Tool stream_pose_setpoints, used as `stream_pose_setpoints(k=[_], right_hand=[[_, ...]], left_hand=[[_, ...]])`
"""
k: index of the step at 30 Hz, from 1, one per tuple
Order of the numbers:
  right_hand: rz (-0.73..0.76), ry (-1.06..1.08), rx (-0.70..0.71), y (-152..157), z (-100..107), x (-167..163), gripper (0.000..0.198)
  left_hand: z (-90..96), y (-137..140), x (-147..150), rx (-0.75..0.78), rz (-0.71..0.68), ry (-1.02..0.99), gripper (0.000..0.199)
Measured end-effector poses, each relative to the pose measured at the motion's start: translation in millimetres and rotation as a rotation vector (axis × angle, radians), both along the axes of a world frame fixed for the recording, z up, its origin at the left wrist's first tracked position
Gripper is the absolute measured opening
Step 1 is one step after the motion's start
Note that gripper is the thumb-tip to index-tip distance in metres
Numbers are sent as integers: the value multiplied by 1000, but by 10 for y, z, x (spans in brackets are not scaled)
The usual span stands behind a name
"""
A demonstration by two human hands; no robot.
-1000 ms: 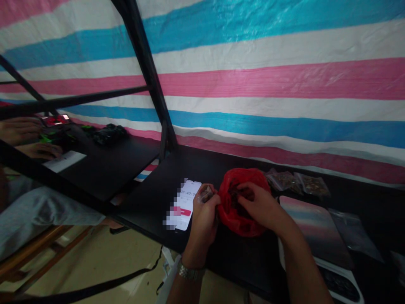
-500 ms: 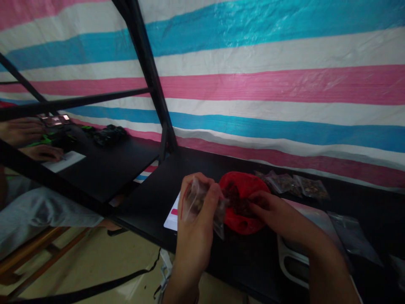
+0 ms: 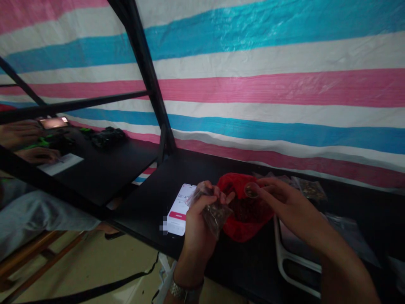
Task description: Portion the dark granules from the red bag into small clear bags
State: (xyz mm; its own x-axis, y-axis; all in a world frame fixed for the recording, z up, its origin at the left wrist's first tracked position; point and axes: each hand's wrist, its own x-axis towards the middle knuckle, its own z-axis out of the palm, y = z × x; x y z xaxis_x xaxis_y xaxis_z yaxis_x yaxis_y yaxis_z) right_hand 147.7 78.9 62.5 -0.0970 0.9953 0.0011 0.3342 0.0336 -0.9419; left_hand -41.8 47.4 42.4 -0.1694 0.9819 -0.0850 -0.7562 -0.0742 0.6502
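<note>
My left hand (image 3: 202, 219) is closed around a small clear plastic bag (image 3: 217, 217) with brown bits inside. Right beside it on the black table sits a red plastic bag (image 3: 242, 226), its mouth open and dark loose bits within. Over the red bag's right side, my right hand (image 3: 281, 198) pinches a small clear round thing, like a little cup or scoop (image 3: 251, 190); its contents are too blurred to make out. Behind my right hand lie filled clear bags (image 3: 310, 188), partly hidden by it.
A phone (image 3: 177, 215) showing a running timer lies left of my left hand. Under my right forearm is a flat device like a kitchen scale (image 3: 297, 270), beside a flat clear bag (image 3: 354, 238). Black frame bars (image 3: 152, 76) rise at left; another person's hands (image 3: 38, 154) are beyond them.
My right hand has risen out of the red bag, and the small clear round thing now shows in its fingers. My left hand has shifted and tilted its bag, uncovering more of the phone.
</note>
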Motion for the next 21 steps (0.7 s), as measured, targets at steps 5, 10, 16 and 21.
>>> stream_pose_setpoints(k=[5,10,16,21], right_hand=[[-5,101,45,-76,147,-48,39],[33,114,152,-146,212,-163,35],[71,-110,239,-198,270,-340,38],[104,-249,335,-194,254,-389,41]], left_hand=[[-74,-14,102,67,196,658,21],[-147,-10,177,118,90,905,16],[-220,16,156,45,34,980,17],[-250,8,147,69,-35,905,28]])
